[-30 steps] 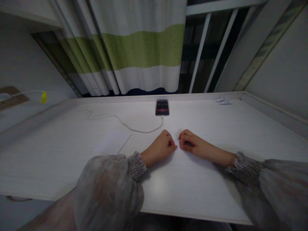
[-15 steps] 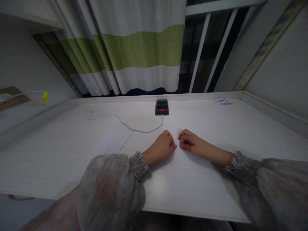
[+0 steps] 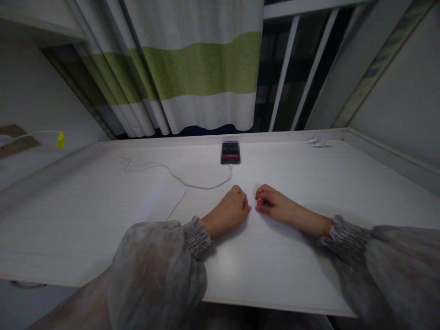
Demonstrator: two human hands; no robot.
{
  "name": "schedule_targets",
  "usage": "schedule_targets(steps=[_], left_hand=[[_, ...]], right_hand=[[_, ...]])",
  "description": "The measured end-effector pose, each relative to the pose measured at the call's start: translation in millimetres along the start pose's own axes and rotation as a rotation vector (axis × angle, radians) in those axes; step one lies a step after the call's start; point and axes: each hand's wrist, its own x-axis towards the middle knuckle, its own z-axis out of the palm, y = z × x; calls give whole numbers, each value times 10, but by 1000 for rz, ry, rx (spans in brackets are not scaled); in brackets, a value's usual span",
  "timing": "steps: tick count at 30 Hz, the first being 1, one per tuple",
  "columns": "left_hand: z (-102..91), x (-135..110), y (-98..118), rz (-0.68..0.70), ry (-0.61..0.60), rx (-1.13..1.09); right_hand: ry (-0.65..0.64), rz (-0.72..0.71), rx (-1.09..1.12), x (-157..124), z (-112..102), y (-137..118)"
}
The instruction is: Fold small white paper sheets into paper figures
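"What's over the white desk, between its near and far edges?"
"The left hand and right hand, fingers curled in; I can't tell whether they grip anything."
"And the pale piece?"
"Between both sets of fingertips, too faint to show its long axis or direction."

White desk with a white paper sheet, pale cable, dark device and, far right, small white pieces.

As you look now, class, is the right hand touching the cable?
No, the right hand is apart from the cable, which runs leftward from the dark device.
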Motion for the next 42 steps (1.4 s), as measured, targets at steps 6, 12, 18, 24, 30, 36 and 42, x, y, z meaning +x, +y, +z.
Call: schedule_targets(steps=[6,12,18,24,30,36,42], left_hand=[[-25,-9,39,-3,-15,-11],[-19,-6,35,-11,-4,-13],[-9,-5,21,-1,-6,11],[-6,-12,36,-1,-11,35],[12,-17,16,16,19,9],[-28,-14,-19,-41,33,-133],[-46,0,-40,-38,31,-155]], right_hand=[[7,21,-20,-6,-9,-25],[20,-3,-35,0,-4,-16],[22,39,-57,-2,20,-20],[23,60,-92,-1,17,-35],[56,65,-118,-1,50,9],[148,109,-78,-43,71,27],[107,62,40,-59,13,10]])
